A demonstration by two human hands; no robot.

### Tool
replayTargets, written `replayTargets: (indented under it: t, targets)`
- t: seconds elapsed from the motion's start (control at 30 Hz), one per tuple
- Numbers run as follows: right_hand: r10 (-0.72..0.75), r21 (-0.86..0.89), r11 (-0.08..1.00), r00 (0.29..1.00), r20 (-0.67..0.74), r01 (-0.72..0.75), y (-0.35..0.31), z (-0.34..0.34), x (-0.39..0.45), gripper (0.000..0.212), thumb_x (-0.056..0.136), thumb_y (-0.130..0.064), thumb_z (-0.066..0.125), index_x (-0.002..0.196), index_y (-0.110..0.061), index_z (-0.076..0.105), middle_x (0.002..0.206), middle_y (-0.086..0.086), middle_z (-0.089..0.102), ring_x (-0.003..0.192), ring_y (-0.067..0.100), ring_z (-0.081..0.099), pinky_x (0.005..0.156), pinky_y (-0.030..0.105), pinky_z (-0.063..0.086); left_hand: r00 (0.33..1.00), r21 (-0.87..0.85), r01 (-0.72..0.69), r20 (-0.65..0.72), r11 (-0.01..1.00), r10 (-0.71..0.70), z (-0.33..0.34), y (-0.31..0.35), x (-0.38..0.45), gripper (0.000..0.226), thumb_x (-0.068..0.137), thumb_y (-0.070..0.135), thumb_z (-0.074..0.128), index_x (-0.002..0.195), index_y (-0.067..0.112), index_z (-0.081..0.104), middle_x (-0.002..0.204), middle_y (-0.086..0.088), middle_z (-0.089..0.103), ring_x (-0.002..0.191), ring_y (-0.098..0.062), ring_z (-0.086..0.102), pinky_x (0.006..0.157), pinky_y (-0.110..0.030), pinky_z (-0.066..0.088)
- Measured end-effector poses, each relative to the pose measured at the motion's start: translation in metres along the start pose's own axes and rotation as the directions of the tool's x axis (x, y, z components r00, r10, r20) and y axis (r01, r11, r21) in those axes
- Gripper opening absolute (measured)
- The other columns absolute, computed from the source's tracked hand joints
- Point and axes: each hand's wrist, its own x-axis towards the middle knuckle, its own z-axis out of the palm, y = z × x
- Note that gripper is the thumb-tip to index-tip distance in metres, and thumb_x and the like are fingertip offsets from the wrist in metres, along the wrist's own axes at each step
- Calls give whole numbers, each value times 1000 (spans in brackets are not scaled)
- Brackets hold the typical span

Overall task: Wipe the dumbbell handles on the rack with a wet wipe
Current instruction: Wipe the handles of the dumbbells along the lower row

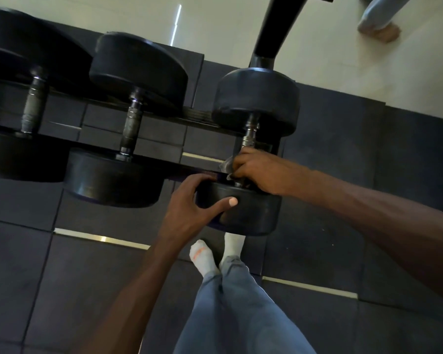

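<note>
3 dumbbells lie side by side on the rack (149,121), and the wiping is under way on the right one (253,149). The right hand (256,172) is clenched around the near end of that dumbbell's handle (250,135), with the wet wipe (226,167) bunched under its fingers; pale folds of the wipe stick out at the left of the knuckles. The far part of this handle is bare, so this handle looks only partly covered.

The middle dumbbell's handle (131,129) and the left dumbbell's handle (33,108) lie untouched by either hand. Whether they are already wiped cannot be told from their look; if not, 2 handles remain after this one.

The left hand (189,208) grasps the near head (241,213) of the right dumbbell, the thumb pressed flat on its near face and the fingers curled over its far left edge, seemingly to steady it. Both forearms reach in from the near side, the right one stretched long from the right edge, the left one rising from below. The person's socked feet (215,251) stand on the dark floor mats (62,277) just under the dumbbell.
</note>
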Motion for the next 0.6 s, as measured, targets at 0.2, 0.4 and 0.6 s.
replayTargets:
  t: [0.2,0.4,0.6]
  targets:
    - [49,-5,999,990,129,-49,-6,-2,10,17,91,-14,65,104,-14,76,109,4,61,103,21,59,92,36,52,999,89,-42,9,995,41,4,4,-9,71,77,72,72,133,29,58,132,17,56,122,4,52,100,-17,46]
    - [190,-53,982,948,254,-183,-29,-20,32,15,96,-15,57,104,-10,67,107,14,63,92,30,65,82,43,56,998,94,-56,-10,994,57,4,8,-10,70,76,69,76,132,30,60,131,17,57,123,0,54,101,-25,50]
    - [256,-74,967,919,299,-245,-35,-19,49,20,100,-13,54,117,-7,61,113,14,61,99,30,63,86,41,54,998,80,-66,6,995,66,1,9,-5,68,74,65,81,129,28,62,128,16,59,120,0,57,99,-24,51]
